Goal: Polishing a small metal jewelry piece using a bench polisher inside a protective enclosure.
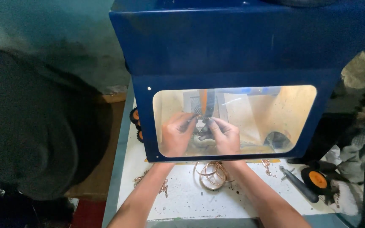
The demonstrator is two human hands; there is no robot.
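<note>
Both my hands reach under a blue machine hood [233,46] and show through its clear window [275,114]. My left hand [176,135] and my right hand [224,136] meet at the middle, fingers pinched together on a small dark piece [199,126] held against an upright spinning wheel [209,103]. The piece is too small and blurred to tell its shape. Both forearms rest over the white bench top [182,198].
Copper-coloured bangles [211,174] lie stacked on the bench between my forearms. Small chain pieces [148,181] lie left. A dark-handled tool [298,183] and an orange-and-black wheel [317,179] sit right. A person in dark clothing [30,126] stands at left.
</note>
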